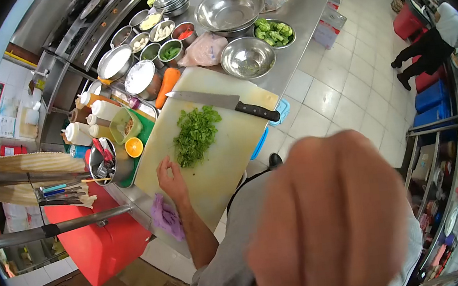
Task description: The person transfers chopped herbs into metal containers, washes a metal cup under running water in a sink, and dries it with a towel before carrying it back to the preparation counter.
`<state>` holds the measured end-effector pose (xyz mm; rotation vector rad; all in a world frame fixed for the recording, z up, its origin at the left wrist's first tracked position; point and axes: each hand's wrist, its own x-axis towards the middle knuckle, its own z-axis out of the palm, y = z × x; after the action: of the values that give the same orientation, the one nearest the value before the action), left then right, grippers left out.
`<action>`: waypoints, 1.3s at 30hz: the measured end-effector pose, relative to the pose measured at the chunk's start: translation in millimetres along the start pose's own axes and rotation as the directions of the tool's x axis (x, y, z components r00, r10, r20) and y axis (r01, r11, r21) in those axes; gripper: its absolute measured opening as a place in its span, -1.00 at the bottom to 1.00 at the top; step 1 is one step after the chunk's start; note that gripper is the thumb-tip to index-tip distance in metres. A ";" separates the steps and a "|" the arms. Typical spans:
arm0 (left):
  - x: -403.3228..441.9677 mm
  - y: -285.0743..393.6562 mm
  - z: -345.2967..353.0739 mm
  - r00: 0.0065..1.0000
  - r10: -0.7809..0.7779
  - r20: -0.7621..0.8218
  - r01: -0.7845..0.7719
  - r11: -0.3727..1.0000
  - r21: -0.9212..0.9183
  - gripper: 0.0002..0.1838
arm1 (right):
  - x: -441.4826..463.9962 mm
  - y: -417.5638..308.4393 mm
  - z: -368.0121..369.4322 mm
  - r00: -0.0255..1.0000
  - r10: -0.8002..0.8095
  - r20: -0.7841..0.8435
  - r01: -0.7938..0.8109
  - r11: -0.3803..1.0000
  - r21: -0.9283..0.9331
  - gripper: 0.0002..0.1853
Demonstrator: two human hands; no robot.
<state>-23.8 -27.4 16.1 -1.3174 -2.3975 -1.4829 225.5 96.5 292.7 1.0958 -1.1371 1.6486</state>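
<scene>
My left hand (172,179) rests at the near-left edge of the pale cutting board (219,178), its fingers loosely apart and holding nothing. Just beyond its fingertips lies a heap of chopped leafy herbs (197,135). A chef's knife (215,100) with a black handle lies across the board past the herbs, touched by neither hand. My right hand (328,216) is raised very close to the camera, large and blurred. Its fingers are bent and pressed together; the fingertips, and anything in them, are hidden. A purple cloth (166,217) lies beside my left wrist.
A carrot (167,87) lies along the board's far-left edge. Steel bowls (248,58), a bowl of broccoli (274,33) and small ingredient pots stand behind. Squeeze bottles (77,134) and a halved orange (134,147) are at left. A person (432,41) stands across the aisle.
</scene>
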 end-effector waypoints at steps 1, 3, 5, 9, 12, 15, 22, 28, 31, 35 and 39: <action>-3.5 2.8 -1.7 1.000 -0.022 0.002 0.021 1.000 0.014 -0.73 | 3.9 9.8 -7.0 0.994 -0.032 0.101 0.027 0.998 0.055 -0.69; 3.1 8.9 6.1 1.000 -0.028 0.009 0.028 1.000 0.008 -0.73 | 0.5 21.4 -2.3 0.997 0.011 0.082 -0.022 0.991 0.129 -0.61; 2.5 11.4 4.3 1.000 -0.023 0.013 0.024 1.000 -0.017 -0.73 | -15.8 37.4 17.5 0.987 0.131 -0.094 -0.108 0.970 0.220 -0.47; -4.7 11.7 1.5 0.999 -0.043 0.013 0.043 0.997 -0.057 -0.73 | -2.9 34.4 26.1 0.992 0.067 -0.111 -0.029 0.948 0.318 -0.51; -2.6 13.3 6.0 1.000 -0.020 0.003 0.020 0.999 -0.039 -0.73 | 1.0 24.6 23.6 0.985 0.070 -0.159 -0.018 0.950 0.311 -0.56; -4.2 14.5 3.3 1.000 -0.021 0.020 0.021 1.000 -0.017 -0.72 | 0.7 16.6 21.1 0.979 0.073 -0.193 -0.016 0.959 0.283 -0.61; -6.7 11.7 4.8 0.999 -0.041 0.013 0.041 0.998 -0.044 -0.71 | 3.6 6.9 26.8 0.954 0.127 -0.273 -0.036 0.948 0.315 -0.72; -9.7 7.1 6.9 0.999 -0.049 0.008 0.049 0.998 -0.048 -0.73 | 5.3 30.4 28.6 0.990 0.106 -0.092 -0.064 0.926 0.372 -0.71; -11.5 6.0 6.3 1.000 -0.028 0.010 0.029 0.999 -0.034 -0.73 | 10.7 54.8 28.5 0.931 -0.336 -0.141 0.363 0.816 0.450 -0.66; -12.0 6.1 11.4 1.000 -0.018 0.008 0.018 0.999 -0.034 -0.75 | 5.3 58.8 56.0 0.860 -0.372 -0.349 0.506 0.712 0.487 -0.66; -16.0 3.1 9.6 0.999 -0.031 0.018 0.032 0.999 -0.027 -0.75 | 10.7 42.4 53.6 0.809 -0.318 -0.495 0.556 0.687 0.468 -0.65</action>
<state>-7.8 -29.9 6.2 -1.3091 -2.4281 -1.5237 193.2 36.4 304.2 1.2348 -0.0395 1.7372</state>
